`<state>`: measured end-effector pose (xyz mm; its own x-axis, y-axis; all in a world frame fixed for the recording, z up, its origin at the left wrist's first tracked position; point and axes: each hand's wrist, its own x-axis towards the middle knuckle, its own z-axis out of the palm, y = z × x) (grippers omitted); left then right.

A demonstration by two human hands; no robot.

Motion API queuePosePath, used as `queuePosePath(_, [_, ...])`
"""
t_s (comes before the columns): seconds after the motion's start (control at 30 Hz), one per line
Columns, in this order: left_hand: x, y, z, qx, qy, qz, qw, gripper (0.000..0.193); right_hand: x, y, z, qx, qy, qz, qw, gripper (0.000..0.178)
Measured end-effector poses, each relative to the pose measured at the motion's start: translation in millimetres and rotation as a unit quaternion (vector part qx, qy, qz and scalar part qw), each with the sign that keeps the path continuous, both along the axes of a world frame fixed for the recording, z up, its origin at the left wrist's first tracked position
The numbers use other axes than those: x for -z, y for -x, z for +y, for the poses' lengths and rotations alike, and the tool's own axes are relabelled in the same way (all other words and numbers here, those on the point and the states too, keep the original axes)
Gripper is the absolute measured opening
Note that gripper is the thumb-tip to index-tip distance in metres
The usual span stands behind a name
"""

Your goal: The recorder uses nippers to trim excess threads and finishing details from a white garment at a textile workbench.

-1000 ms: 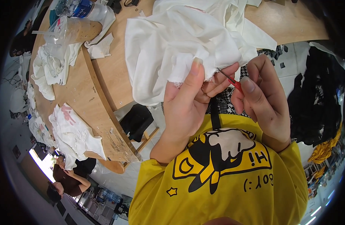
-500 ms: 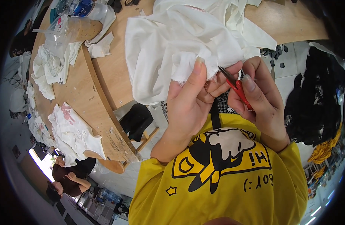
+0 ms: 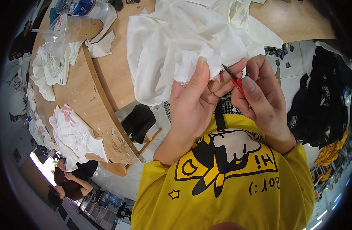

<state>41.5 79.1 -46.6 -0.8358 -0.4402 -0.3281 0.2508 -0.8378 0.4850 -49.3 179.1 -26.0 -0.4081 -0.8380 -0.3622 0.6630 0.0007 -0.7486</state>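
A white cloth garment [image 3: 183, 42] lies on the wooden table and hangs over its near edge. My left hand [image 3: 193, 90] pinches its frayed edge, the thumb on top and the fingers underneath. In my right hand [image 3: 264, 97] is a pair of red-handled thread snips [image 3: 237, 82], closed between thumb and fingers. Their dark pointed tips touch or nearly touch the frayed edge, just right of my left thumb. Fingers partly hide the handles.
On the table [image 3: 107, 76] to the left stand a plastic cup of brown drink [image 3: 90, 28] and a bottle [image 3: 101, 11]. White garments [image 3: 74, 132] lie nearby. A black stool [image 3: 139, 122] stands below the table edge. Black cloth [image 3: 319, 99] is piled at right. Another person [image 3: 70, 180] is at lower left.
The snips have turned slightly in my right hand, and less of the red handle shows. Their tips have shifted slightly upward. My left hand keeps its pinch on the cloth.
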Motion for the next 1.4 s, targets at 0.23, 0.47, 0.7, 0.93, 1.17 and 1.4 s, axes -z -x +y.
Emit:
queuePosePath(0.23, [-0.2,-1.1,-3.7,0.011,-0.011,0.005,1.000,0.036,3.5,10.0,7.7,0.060,0.081,0.056,0.993,0.021])
queuePosePath(0.47, [6.0,-0.2,2.3,-0.048,0.062,-0.041,0.996,0.028,2.8,12.9,-3.9,-0.003,-0.093,0.311,0.946,0.011])
queuePosePath(0.7, [4.0,2.8,1.1,-0.030,0.049,-0.081,0.995,0.022,13.6,9.6,-10.0,0.028,-0.088,0.334,0.938,0.006])
queuePosePath(0.93, [3.0,-0.1,-5.5,0.043,0.131,-0.099,0.985,0.020,6.0,12.7,-10.8,0.050,-0.044,0.378,0.924,0.005])
queuePosePath(1.17, [-1.5,1.8,-10.2,0.004,0.130,-0.086,0.988,0.021,4.4,19.9,-12.6,0.077,-0.059,0.369,0.924,0.003])
queuePosePath(1.4, [3.2,0.4,-8.5,-0.029,0.089,-0.066,0.993,0.026,0.6,15.7,-12.2,0.091,-0.066,0.335,0.936,0.012])
